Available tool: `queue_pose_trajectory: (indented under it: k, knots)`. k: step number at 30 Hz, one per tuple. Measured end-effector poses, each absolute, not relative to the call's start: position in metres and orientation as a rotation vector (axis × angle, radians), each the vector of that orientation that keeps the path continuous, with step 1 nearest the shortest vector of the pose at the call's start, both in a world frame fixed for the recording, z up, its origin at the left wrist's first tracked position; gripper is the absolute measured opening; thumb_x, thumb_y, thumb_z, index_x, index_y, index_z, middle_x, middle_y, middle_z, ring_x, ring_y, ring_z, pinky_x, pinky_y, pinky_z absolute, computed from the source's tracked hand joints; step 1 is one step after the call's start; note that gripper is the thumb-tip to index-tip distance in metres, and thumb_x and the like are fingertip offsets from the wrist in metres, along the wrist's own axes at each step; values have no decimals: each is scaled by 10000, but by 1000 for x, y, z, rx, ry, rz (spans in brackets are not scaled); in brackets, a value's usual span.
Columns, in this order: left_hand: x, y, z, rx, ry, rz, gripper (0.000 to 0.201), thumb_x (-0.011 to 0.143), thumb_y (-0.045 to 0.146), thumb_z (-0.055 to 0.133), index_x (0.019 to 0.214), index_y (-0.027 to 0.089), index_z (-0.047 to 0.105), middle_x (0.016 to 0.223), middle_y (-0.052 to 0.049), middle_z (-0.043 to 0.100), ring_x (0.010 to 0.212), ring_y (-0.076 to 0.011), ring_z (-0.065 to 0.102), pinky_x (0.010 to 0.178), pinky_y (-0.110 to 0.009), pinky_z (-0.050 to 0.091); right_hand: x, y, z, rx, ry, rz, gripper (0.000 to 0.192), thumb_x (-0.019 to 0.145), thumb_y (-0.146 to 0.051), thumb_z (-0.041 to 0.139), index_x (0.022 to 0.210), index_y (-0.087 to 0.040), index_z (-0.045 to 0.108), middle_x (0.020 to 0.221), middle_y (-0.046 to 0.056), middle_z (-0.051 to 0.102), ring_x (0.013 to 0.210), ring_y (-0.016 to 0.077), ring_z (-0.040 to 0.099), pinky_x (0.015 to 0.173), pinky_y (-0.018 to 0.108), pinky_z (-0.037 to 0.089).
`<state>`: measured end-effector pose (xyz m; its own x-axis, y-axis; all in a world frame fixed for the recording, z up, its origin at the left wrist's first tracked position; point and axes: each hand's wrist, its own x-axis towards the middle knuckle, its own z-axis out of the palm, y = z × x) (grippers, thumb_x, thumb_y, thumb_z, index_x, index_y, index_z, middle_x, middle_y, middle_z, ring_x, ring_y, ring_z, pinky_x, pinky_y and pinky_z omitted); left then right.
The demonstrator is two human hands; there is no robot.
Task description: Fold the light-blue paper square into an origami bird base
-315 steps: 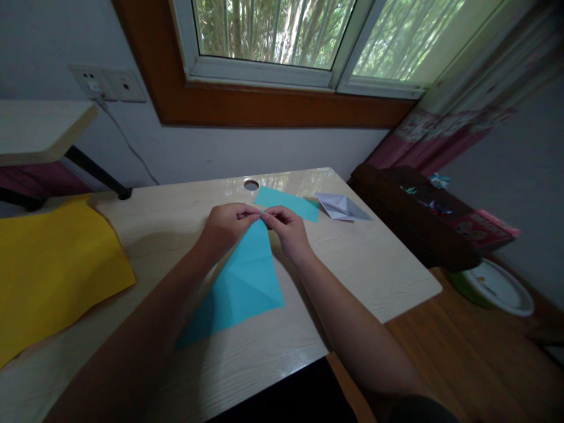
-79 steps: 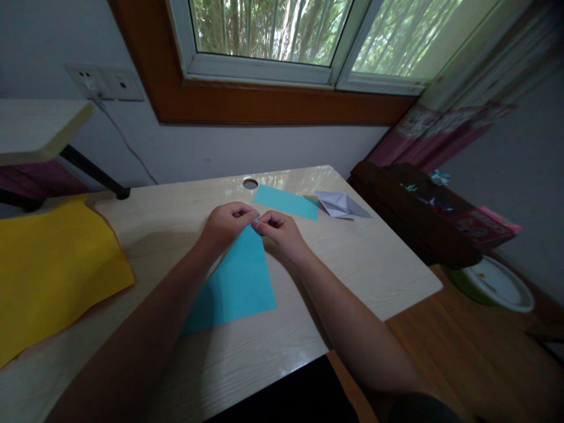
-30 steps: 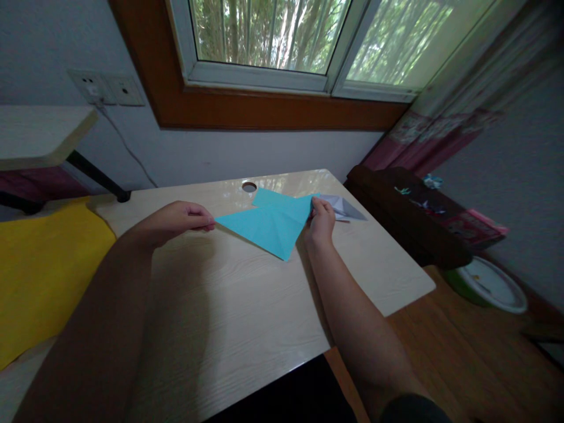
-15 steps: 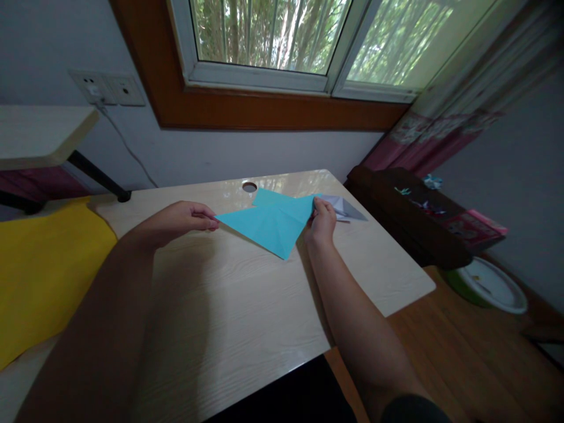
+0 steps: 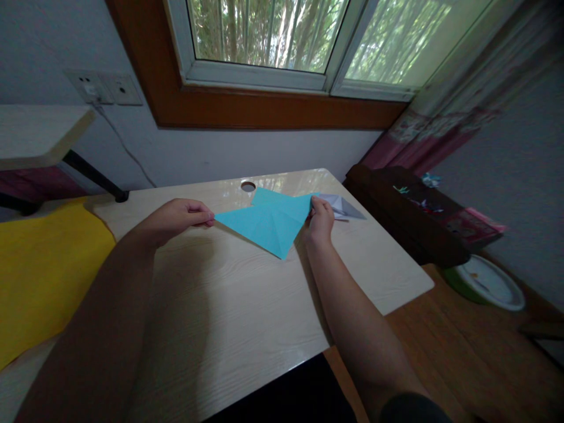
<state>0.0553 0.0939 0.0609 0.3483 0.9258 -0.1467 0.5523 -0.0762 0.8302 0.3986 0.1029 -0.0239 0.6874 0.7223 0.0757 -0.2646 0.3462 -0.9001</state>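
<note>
Turquoise creased paper triangle (image 5: 268, 224): stretched between my hands over the far half of the table, long edge away from me, one point toward me. Creases fan out across its face. Can't tell if the near point touches the tabletop.

My left hand (image 5: 187, 214) pinches the left corner, fingers curled in. My right hand (image 5: 321, 218) pinches the right corner, thumb on the near face; fingers behind it mostly hidden.

Just beyond, partly covered by the triangle: flat turquoise paper strip (image 5: 267, 195). Right of that, just past my right hand: folded pale grey paper piece (image 5: 346, 207), lying on the table.

Table: pale wood-grain tabletop (image 5: 251, 311), round cable hole (image 5: 248, 187) near the far edge. Big yellow sheet (image 5: 48, 276) at left, by my left forearm. Beyond the far edge: wall, then white-framed window (image 5: 259, 73).
</note>
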Motion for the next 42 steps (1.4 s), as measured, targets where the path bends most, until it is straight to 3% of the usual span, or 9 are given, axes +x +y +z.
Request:
queue_pose_trajectory:
  k: [3, 11, 16, 21, 30, 36, 39, 42]
  knots:
    - [53, 95, 58, 1722, 1321, 555, 279, 737, 509, 695, 756, 237, 754, 847, -54, 766, 835, -230, 688, 779, -304, 521, 395, 101, -22, -1045, -525, 720, 359, 719, -456, 759, 709, -233, 479, 600, -91, 401, 531, 97, 402, 515, 240, 342]
    - [72, 89, 52, 1738, 1177, 396, 471, 729, 546, 737, 1087, 241, 748, 956, -72, 768, 888, -258, 706, 705, -285, 504, 371, 91, -20, -1038, -640, 794, 345, 731, -440, 739, 675, -227, 474, 631, -79, 413, 584, 102, 403, 578, 240, 367]
    - [107, 79, 43, 1660, 1102, 374, 457, 695, 528, 766, 1053, 244, 756, 974, -72, 773, 894, -267, 711, 722, -299, 510, 352, 80, -19, -1107, -768, 825, 261, 770, -433, 729, 769, -205, 603, 706, -55, 505, 659, 114, 443, 635, 248, 384]
    - [119, 79, 34, 1546, 1053, 457, 383, 694, 456, 771, 1006, 236, 741, 1037, -73, 771, 946, -266, 713, 791, -326, 531, 341, 73, -15, -1102, -784, 893, 282, 785, -466, 725, 833, -212, 612, 750, -50, 540, 677, 113, 478, 636, 247, 400]
    - [102, 91, 40, 1255, 1159, 728, 677, 658, 440, 833, 1240, 169, 619, 1110, -120, 735, 894, -237, 709, 765, -332, 547, 328, 62, -6, -932, -856, 1297, 447, 741, -450, 794, 1094, -284, 576, 722, -78, 568, 622, 105, 541, 512, 202, 371]
    - [95, 91, 38, 1200, 1177, 770, 690, 727, 390, 802, 1351, 204, 572, 1165, -92, 708, 808, -174, 675, 661, -268, 506, 334, 57, -1, -781, -1050, 1267, 564, 829, -346, 706, 1356, -366, 506, 824, -51, 650, 678, 126, 575, 593, 243, 451]
    - [95, 90, 35, 1180, 1163, 738, 665, 765, 392, 775, 1368, 206, 565, 1175, -94, 706, 816, -179, 678, 655, -269, 505, 338, 57, 0, -780, -1301, 1143, 454, 843, -337, 710, 1288, -354, 620, 941, -7, 655, 794, 150, 585, 693, 288, 486]
    - [96, 88, 32, 1235, 1173, 630, 645, 805, 448, 745, 1382, 228, 558, 1205, -99, 701, 827, -196, 688, 636, -275, 508, 339, 58, 1, -849, -1534, 903, 236, 842, -363, 744, 1072, -309, 748, 920, 11, 599, 847, 166, 557, 756, 317, 475]
